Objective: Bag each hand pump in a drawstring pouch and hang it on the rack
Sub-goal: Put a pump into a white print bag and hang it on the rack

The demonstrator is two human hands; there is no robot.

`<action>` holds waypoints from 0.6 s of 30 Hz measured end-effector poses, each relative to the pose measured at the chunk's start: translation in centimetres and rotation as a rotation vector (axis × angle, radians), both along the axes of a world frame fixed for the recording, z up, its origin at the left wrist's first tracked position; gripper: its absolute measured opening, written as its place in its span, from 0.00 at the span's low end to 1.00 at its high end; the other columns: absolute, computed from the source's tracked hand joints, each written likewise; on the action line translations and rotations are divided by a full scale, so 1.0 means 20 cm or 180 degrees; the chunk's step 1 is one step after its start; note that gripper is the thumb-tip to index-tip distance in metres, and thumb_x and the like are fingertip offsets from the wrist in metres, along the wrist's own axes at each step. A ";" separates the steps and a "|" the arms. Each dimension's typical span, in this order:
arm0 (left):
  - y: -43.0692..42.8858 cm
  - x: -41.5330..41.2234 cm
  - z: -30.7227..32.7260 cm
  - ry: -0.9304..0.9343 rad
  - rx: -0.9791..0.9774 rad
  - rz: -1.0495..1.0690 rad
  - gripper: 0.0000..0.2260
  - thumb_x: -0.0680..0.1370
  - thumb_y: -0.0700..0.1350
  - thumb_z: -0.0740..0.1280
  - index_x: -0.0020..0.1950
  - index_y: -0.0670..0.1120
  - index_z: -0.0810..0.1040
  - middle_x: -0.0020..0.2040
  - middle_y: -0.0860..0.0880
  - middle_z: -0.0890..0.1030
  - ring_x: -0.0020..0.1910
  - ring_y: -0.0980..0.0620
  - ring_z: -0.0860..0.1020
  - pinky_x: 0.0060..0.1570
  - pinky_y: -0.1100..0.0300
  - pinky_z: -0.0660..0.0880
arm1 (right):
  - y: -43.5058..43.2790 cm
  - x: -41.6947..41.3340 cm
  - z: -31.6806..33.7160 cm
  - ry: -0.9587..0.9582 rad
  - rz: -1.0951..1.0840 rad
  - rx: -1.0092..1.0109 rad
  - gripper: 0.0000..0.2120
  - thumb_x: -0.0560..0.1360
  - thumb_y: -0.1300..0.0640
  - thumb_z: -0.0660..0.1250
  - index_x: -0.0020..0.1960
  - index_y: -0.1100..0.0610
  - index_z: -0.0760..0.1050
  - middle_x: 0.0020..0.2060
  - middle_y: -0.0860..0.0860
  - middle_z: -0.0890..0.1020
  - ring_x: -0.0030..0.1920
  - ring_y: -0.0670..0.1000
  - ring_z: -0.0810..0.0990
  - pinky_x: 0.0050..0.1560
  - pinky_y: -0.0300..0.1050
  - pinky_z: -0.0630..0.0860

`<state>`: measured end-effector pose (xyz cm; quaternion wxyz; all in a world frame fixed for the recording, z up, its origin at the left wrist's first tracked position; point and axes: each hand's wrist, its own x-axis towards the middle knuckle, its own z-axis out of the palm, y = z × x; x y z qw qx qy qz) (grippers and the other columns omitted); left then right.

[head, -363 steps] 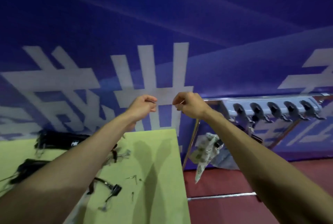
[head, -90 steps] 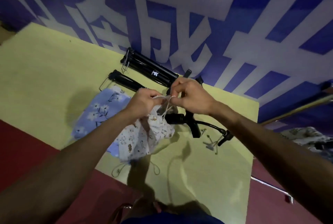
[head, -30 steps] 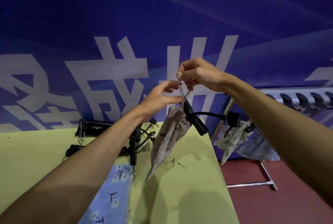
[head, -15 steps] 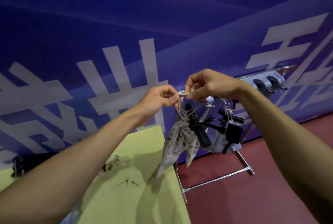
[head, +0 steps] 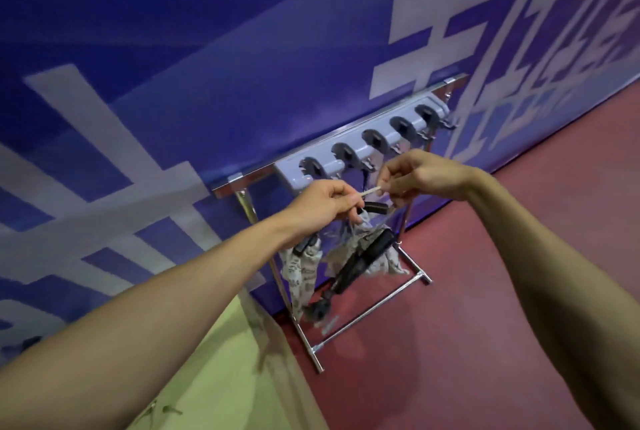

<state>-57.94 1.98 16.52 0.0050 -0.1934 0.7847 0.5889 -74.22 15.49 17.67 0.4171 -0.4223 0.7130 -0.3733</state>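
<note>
**Pouch cord stretched between two hands at the rack**

A blue wall (head: 242, 66) with big white lettering fills the top and left of the view, and a red floor (head: 485, 291) fills the right. A corner of a yellow-green bench (head: 225, 377) shows at the bottom.

A chrome rack (head: 370, 310) stands against the wall beside the bench. A grey hook bar (head: 291, 180) with five dark hooks runs along its top.

Two bare arms reach in from the bottom edge toward that bar. The left hand (head: 322, 204) and the right hand (head: 422, 175) are a little apart, just in front of the bar. Each pinches one end of a pale cord (head: 372, 190), which is pulled straight between them.

A printed pouch (head: 349, 246) hangs under the left hand. A black pump (head: 367, 256) slants out of it, so the pump is in the air at the rack and not on the bench.

A second pouch (head: 301, 274) hangs lower left, with the left forearm hiding its top. It looks already hung, though its hook cannot be seen.

This pump seems to be bagged, with its cord spread ready for a hook but not yet looped over one. Several hooks to the right look bare. Whether more pumps wait on the bench cannot be told from this view.

Two small metal bits (head: 161, 410) lie on the bench near the bottom edge.
</note>
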 end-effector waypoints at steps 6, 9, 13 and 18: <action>0.03 -0.30 -0.16 -0.0240 0.0012 -0.0014 0.09 0.79 0.42 0.62 0.41 0.47 0.77 0.39 0.46 0.82 0.39 0.53 0.78 0.50 0.53 0.74 | 0.00 -0.20 -0.21 0.0344 -0.0818 -0.0277 0.10 0.76 0.67 0.65 0.38 0.59 0.75 0.28 0.53 0.74 0.28 0.46 0.74 0.34 0.40 0.74; 0.00 -0.40 -0.20 -0.0282 -0.0032 0.0098 0.07 0.80 0.42 0.61 0.44 0.46 0.76 0.39 0.48 0.81 0.38 0.54 0.77 0.46 0.56 0.72 | -0.07 -0.27 -0.31 0.0588 -0.1271 -0.0321 0.09 0.76 0.64 0.67 0.37 0.56 0.77 0.30 0.53 0.77 0.31 0.52 0.76 0.38 0.47 0.78; -0.05 -0.51 -0.30 -0.0435 -0.0081 0.0384 0.08 0.80 0.42 0.60 0.43 0.48 0.76 0.37 0.50 0.80 0.37 0.52 0.77 0.47 0.52 0.75 | -0.19 -0.32 -0.42 0.1137 -0.1629 -0.0188 0.04 0.75 0.61 0.69 0.42 0.59 0.80 0.26 0.47 0.78 0.25 0.40 0.76 0.37 0.34 0.77; -0.07 -0.61 -0.36 -0.0775 -0.0002 0.0576 0.10 0.76 0.38 0.62 0.36 0.48 0.74 0.37 0.49 0.78 0.39 0.49 0.76 0.52 0.49 0.78 | -0.32 -0.36 -0.52 0.1207 -0.2045 -0.0159 0.03 0.74 0.60 0.70 0.42 0.58 0.81 0.27 0.51 0.80 0.22 0.35 0.76 0.34 0.30 0.74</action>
